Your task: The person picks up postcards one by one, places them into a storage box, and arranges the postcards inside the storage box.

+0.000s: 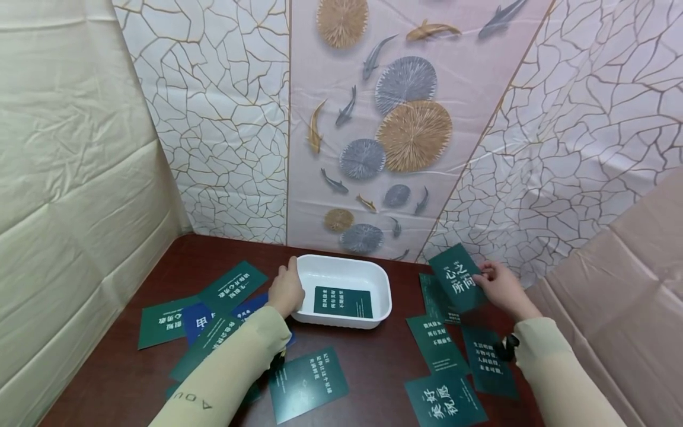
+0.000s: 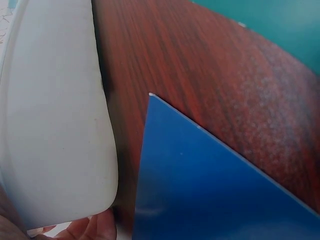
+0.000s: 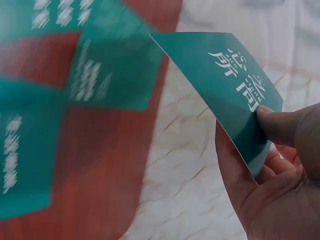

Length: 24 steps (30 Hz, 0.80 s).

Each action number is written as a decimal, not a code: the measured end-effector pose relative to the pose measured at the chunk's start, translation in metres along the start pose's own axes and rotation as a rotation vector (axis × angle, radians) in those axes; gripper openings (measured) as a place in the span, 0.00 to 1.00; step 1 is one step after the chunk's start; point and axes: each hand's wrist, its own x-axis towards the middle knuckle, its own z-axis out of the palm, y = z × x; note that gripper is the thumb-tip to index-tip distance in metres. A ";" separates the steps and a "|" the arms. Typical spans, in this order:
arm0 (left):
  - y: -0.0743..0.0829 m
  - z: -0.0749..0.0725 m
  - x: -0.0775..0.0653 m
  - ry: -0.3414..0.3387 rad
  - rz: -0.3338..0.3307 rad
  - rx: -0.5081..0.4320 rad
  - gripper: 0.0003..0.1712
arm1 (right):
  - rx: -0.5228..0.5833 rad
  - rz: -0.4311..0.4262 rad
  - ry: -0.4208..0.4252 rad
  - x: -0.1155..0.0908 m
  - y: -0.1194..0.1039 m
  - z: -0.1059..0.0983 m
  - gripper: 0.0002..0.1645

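My left hand [image 1: 286, 289] grips the left end of a white plastic basin [image 1: 341, 266], its fingers curled at the end wall in the left wrist view. Inside the basin lies one green card [image 1: 354, 303] with white characters. On the right, my right hand [image 1: 501, 287] pinches another green card [image 1: 450, 267] by its edge, thumb on the printed face and fingers behind. That card is tilted and raised over the other cards, as the right wrist view shows. Beneath it, a green card [image 1: 431, 295] is partly covered.
Several green cards [image 1: 434, 341] lie spread at the right of the dark red table [image 1: 368, 373]. More green cards [image 1: 232, 287] and blue cards [image 1: 193, 323] overlap on the left, partly under my left forearm. One green card [image 1: 306, 385] lies near the front. Patterned cloth walls [image 1: 229, 118] enclose the table.
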 end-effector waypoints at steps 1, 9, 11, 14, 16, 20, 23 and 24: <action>0.000 0.000 0.000 0.000 0.001 0.001 0.50 | 0.006 -0.026 0.000 0.000 -0.008 0.001 0.21; 0.000 0.001 -0.001 0.005 0.010 0.007 0.49 | 0.043 -0.196 -0.033 0.002 -0.071 0.014 0.16; 0.000 0.001 -0.001 0.008 0.013 0.007 0.49 | 0.052 -0.210 -0.053 0.003 -0.083 0.020 0.16; 0.000 0.001 -0.001 0.006 0.013 0.009 0.49 | 0.052 -0.231 -0.067 0.005 -0.097 0.031 0.15; 0.000 0.001 0.000 0.003 0.009 0.009 0.49 | 0.046 -0.254 -0.073 0.006 -0.105 0.038 0.13; 0.000 0.001 0.000 -0.001 0.004 0.009 0.49 | 0.038 -0.275 -0.080 0.007 -0.117 0.051 0.11; 0.000 0.002 0.000 0.001 -0.001 0.009 0.49 | 0.050 -0.277 -0.093 0.007 -0.127 0.060 0.11; 0.000 0.002 0.000 0.001 -0.002 0.009 0.49 | 0.052 -0.278 -0.098 0.007 -0.130 0.063 0.11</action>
